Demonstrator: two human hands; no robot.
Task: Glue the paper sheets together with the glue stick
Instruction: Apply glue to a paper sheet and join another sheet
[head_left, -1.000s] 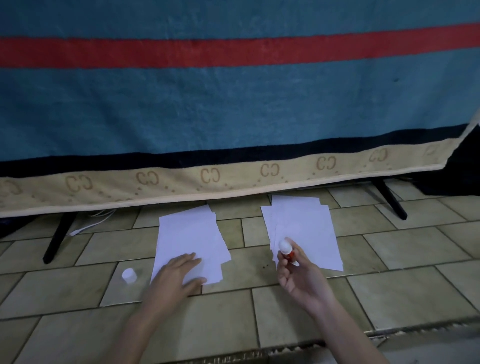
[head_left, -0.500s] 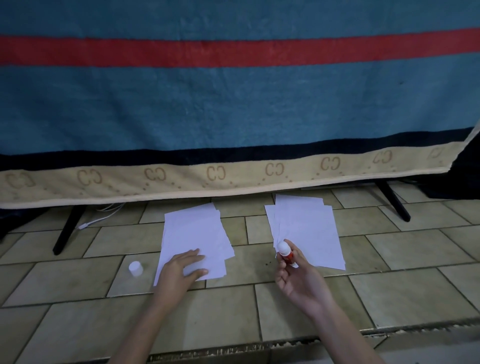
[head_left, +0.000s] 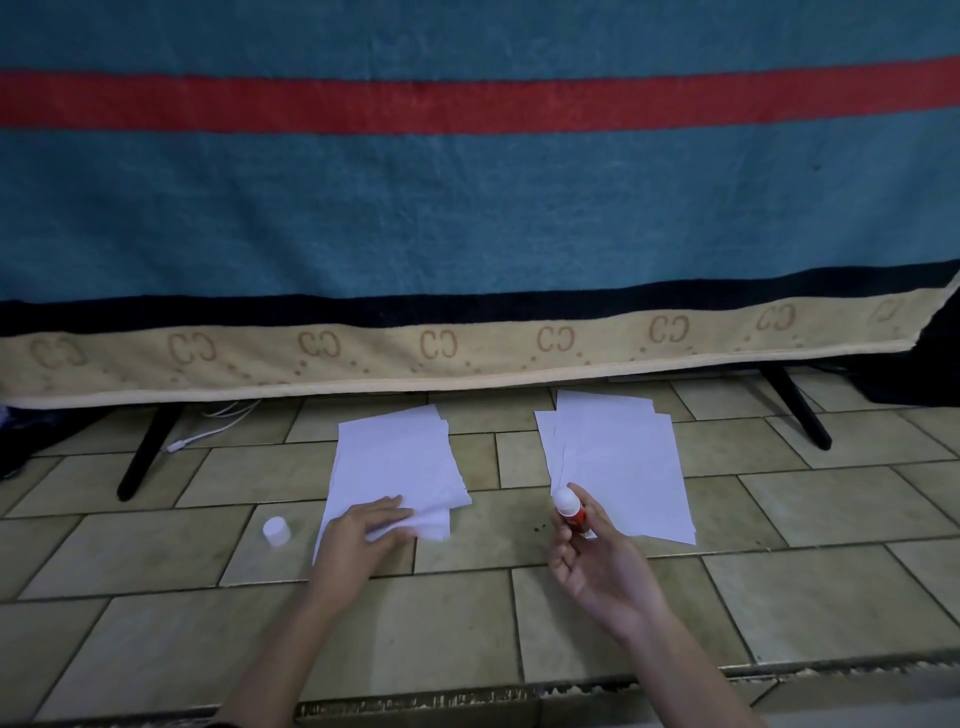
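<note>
Right now the right hand (head_left: 597, 561) pinches the open glue stick (head_left: 569, 506) at lower middle, and the left hand (head_left: 363, 535) lies flat on the left paper pile (head_left: 395, 462). Maybe loose sheets slide and stick crooked. Its cap (head_left: 275, 531) sits on the tiled floor (head_left: 831, 571), under a striped blanket (head_left: 467, 208).

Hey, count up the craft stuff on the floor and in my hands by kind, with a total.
Paper piles: 2, left pile and right pile; sheets per pile can't be counted
Glue stick: 1, in the right hand
Cap: 1
Total: 4
</note>
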